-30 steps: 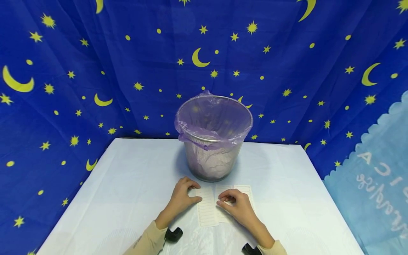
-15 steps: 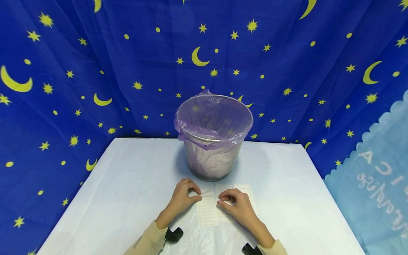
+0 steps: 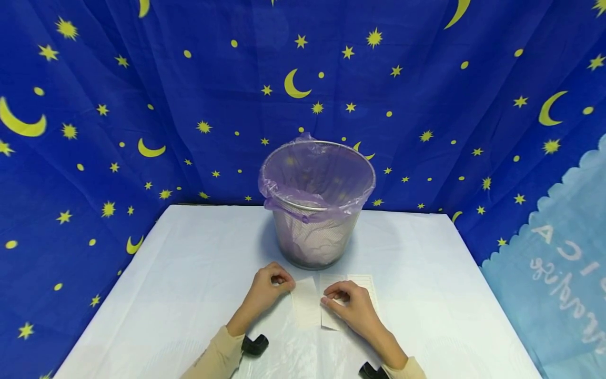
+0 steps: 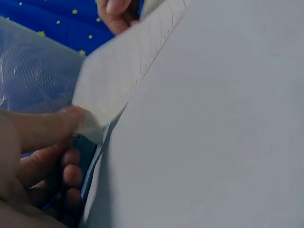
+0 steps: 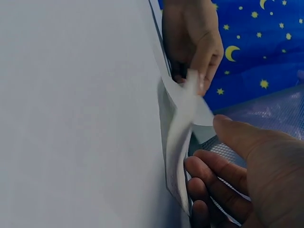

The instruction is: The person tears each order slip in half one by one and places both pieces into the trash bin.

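Note:
In the head view my left hand [image 3: 267, 289] pinches the left edge of a narrow lined paper sheet [image 3: 306, 304] between thumb and fingertips. The left wrist view shows that sheet [image 4: 111, 71] bent and lifted off the table, its lines facing partly away. My right hand [image 3: 350, 305] lies over a second lined paper sheet [image 3: 362, 281], thumb and fingers curled at its left edge. In the right wrist view the right thumb [image 5: 232, 133] meets a white paper edge, and the fingers lie behind. The hand covers much of this sheet, and its exact grip is partly hidden.
A wire mesh wastebasket [image 3: 310, 239] with a purple bag liner [image 3: 312, 213] stands just beyond the papers. The white table [image 3: 213, 247] ends at a blue star-and-moon curtain [image 3: 218, 105]. A light blue cloth [image 3: 563, 263] hangs at the right.
My left hand has moved slightly left and up, raising the left sheet; its printed lines no longer show in the head view. The right hand has barely moved.

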The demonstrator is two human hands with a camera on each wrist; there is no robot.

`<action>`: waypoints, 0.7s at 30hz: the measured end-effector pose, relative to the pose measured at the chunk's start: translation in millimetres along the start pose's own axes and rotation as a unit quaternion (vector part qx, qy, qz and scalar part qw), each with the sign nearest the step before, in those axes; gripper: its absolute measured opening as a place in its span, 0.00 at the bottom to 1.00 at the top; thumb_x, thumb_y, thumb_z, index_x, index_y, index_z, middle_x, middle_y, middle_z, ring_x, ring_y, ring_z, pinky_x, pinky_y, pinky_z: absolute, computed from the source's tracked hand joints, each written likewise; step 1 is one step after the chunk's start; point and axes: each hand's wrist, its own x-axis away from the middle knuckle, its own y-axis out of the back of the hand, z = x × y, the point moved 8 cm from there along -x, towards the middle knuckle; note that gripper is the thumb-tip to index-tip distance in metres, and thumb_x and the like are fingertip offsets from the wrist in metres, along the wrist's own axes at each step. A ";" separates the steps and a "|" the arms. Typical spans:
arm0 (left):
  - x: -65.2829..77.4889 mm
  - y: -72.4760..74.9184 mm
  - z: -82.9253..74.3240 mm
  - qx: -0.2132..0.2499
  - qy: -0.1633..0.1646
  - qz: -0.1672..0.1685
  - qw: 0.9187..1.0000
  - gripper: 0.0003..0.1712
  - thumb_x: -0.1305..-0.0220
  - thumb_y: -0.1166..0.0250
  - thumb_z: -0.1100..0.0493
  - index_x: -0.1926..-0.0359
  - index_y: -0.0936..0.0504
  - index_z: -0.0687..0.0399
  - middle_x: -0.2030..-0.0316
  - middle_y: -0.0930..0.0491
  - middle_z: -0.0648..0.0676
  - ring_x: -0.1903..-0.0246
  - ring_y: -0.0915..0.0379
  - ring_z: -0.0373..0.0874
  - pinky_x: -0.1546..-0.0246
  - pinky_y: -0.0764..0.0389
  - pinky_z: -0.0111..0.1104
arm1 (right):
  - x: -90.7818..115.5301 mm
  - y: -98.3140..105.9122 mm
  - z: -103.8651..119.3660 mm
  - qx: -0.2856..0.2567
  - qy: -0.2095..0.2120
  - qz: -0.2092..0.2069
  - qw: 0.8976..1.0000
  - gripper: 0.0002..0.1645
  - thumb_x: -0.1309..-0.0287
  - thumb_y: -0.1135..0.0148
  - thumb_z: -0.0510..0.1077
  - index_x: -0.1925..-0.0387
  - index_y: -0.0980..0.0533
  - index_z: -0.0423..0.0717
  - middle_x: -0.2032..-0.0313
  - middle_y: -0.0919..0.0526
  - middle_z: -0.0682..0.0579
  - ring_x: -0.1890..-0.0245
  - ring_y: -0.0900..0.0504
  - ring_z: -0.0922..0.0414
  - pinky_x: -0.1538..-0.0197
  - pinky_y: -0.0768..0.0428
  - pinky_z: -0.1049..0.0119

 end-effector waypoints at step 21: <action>-1.8 20.1 13.2 0.174 0.081 -0.028 0.981 0.08 0.38 0.26 0.70 0.61 0.13 0.74 0.62 0.16 0.62 0.66 0.22 0.43 0.61 0.19 0.28 | 2.9 -8.0 1.6 -0.019 0.011 0.025 0.999 0.10 0.44 0.19 0.49 0.61 0.12 0.56 0.65 0.13 0.66 0.64 0.17 0.63 0.58 0.17 0.69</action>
